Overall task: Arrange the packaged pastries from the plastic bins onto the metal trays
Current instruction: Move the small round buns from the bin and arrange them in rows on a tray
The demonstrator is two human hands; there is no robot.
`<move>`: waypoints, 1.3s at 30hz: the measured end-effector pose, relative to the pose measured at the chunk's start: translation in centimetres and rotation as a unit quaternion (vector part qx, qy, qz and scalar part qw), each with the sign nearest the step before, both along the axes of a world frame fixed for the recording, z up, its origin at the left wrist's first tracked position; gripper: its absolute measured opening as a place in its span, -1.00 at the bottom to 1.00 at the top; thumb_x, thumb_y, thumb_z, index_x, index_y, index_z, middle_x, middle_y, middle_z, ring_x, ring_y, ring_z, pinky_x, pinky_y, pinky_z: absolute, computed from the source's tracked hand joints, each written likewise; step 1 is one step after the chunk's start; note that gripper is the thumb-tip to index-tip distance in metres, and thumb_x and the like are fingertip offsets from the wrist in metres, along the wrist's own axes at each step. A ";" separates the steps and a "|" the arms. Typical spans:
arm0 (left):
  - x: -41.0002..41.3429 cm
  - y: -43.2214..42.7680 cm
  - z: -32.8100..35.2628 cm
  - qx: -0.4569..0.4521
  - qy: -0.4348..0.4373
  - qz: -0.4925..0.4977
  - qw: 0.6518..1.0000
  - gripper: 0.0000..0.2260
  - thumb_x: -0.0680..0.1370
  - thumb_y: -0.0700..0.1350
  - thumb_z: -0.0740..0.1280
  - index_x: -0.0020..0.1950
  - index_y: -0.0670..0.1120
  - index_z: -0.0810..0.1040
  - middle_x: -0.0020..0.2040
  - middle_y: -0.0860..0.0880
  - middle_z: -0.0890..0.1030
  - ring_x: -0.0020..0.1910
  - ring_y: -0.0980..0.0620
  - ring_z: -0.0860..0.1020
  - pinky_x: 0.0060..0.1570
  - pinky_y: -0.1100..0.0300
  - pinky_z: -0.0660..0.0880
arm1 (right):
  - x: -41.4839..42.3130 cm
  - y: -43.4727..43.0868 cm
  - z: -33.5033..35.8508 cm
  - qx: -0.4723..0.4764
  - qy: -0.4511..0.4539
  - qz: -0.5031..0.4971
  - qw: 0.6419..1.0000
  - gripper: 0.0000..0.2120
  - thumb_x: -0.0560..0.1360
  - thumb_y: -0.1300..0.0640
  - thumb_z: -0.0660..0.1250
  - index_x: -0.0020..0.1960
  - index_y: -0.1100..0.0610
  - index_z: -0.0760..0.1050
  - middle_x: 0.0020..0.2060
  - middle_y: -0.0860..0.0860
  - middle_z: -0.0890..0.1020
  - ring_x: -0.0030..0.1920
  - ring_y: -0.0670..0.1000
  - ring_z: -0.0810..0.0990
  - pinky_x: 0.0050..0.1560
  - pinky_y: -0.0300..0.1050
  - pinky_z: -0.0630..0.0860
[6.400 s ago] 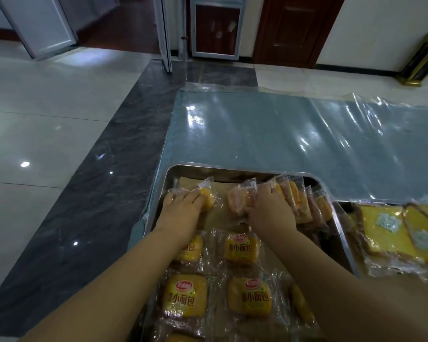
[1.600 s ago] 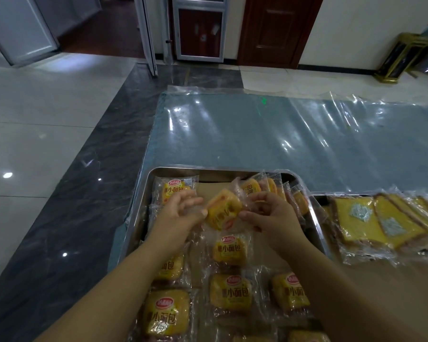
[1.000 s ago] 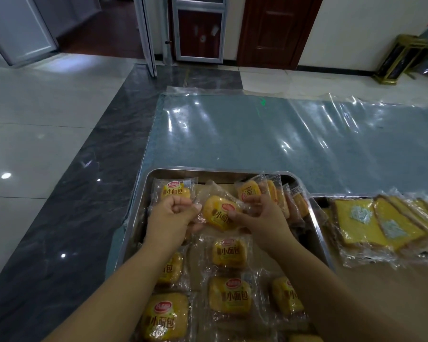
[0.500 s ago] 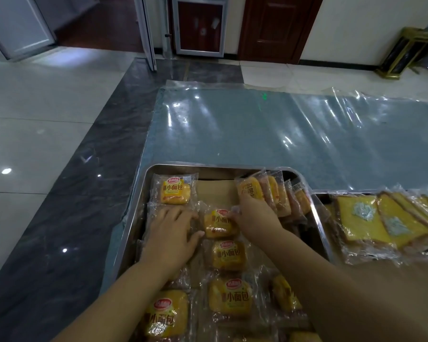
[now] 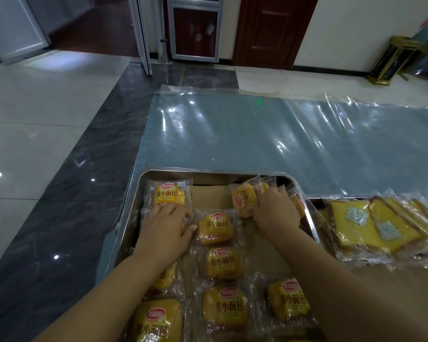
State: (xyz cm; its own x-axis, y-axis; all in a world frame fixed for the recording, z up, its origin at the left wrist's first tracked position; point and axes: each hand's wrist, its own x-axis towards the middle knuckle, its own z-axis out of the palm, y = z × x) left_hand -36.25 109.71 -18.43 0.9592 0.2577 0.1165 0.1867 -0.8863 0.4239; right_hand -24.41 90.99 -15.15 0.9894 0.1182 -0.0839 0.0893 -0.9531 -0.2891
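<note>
A metal tray (image 5: 168,172) holds several clear packs of small yellow bread in rows. My left hand (image 5: 164,229) lies flat, fingers spread, on a pack in the left column, just below the far-left pack (image 5: 169,195). The pack laid down in the middle column (image 5: 215,228) sits right of that hand. My right hand (image 5: 274,211) grips an upright bundle of packs (image 5: 245,198) leaning in the tray's far right corner.
A second tray (image 5: 314,201) to the right carries wrapped yellow cake slices (image 5: 371,225). Beyond both trays lies a blue-grey tabletop under clear plastic film (image 5: 257,134). The table's left edge drops to a dark marble floor strip (image 5: 67,193).
The pack I held in both hands now lies in the middle column. My left hand has flattened onto the left column, and my right hand has moved to the upright bundle.
</note>
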 end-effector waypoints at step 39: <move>1.6 2.5 -1.6 0.036 0.121 -0.010 0.992 -0.45 0.58 0.15 0.09 0.52 0.07 0.00 0.55 0.04 -0.09 0.49 -0.10 -0.19 0.43 -0.05 -0.06 | 2.1 5.4 -3.2 0.063 0.071 0.025 0.995 -0.65 0.50 -0.10 0.30 0.09 0.14 0.37 -0.06 0.06 0.52 -0.09 0.05 0.54 -0.11 -0.04 0.55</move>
